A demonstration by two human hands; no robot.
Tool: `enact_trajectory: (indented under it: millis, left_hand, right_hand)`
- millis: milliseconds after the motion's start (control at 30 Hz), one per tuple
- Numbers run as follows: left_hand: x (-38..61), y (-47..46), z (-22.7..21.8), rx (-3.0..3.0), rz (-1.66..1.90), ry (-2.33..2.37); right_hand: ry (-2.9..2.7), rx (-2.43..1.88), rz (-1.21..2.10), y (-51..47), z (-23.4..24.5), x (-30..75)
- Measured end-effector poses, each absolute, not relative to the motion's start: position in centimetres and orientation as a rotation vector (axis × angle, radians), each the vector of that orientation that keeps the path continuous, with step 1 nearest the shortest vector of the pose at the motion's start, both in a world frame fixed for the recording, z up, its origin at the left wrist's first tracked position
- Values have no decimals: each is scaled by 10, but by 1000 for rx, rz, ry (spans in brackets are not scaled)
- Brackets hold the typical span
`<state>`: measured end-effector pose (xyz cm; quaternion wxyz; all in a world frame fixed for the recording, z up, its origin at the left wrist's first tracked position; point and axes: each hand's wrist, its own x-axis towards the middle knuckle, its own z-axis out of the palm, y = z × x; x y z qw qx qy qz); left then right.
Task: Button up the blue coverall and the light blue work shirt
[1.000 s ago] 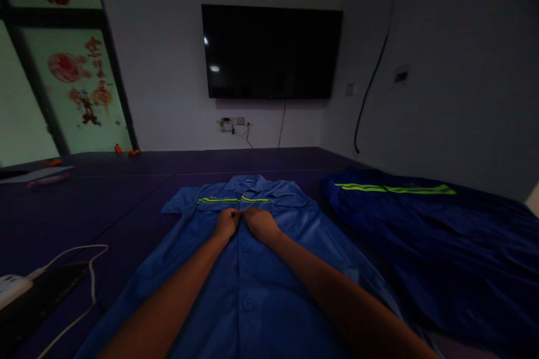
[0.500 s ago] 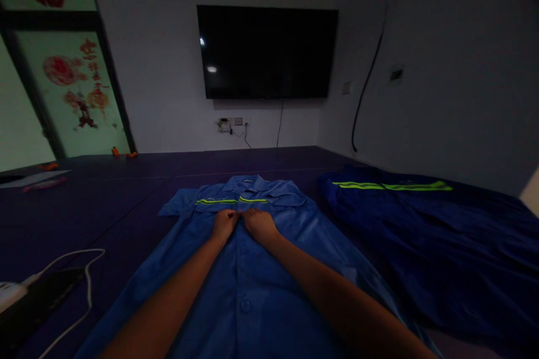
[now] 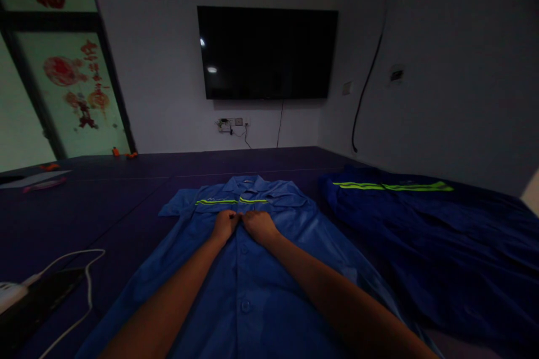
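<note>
A blue work shirt [image 3: 269, 275] lies spread out front side up, its collar [image 3: 243, 183] pointing away from me and yellow-green stripes across the chest. My left hand [image 3: 225, 224] pinches the front edge just below the stripes. Close beside it, my right hand [image 3: 259, 225] has its fingers closed on the other side of the same front opening. Whatever button sits between the fingertips is hidden. Lower on the front, a button [image 3: 245, 306] shows on the placket, with a smaller-looking one [image 3: 244, 249] above it.
Right of the shirt lies a darker blue garment [image 3: 421, 235] with yellow-green stripes. At the left are a dark phone-like slab [image 3: 46, 297], a white cable [image 3: 89, 275] and a white plug [image 3: 10, 294]. A television [image 3: 269, 53] hangs on the far wall.
Both hands stay at the same spot on the shirt front, with only a very slight shift of the fingers.
</note>
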<state>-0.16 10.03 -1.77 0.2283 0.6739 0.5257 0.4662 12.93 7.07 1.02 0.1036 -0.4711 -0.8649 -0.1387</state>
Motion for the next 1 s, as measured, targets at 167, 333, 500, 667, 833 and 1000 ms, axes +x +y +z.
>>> enact_trajectory:
  millis: [167, 333, 500, 667, 833, 1000]
  left_hand:
    - [-3, 101, -20, 1807, 1285, 1408]
    - [-3, 101, -21, 1755, 1289, 1369]
    - [-3, 102, -22, 1723, 1289, 1335]
    - [-2, 101, -21, 1705, 1288, 1309]
    - [-2, 99, -19, 1697, 1282, 1303]
    - [-2, 98, -18, 1684, 1283, 1300]
  right_hand:
    - [-2531, -1431, -404, 68, 12, 130]
    - [-2513, -1466, -403, 68, 12, 130]
    - [-2504, -1478, -402, 69, 11, 130]
    - [-2495, -1481, -395, 69, 11, 131]
    - [-2498, -1477, -381, 71, 10, 130]
    - [-2513, -1467, -355, 71, 11, 131]
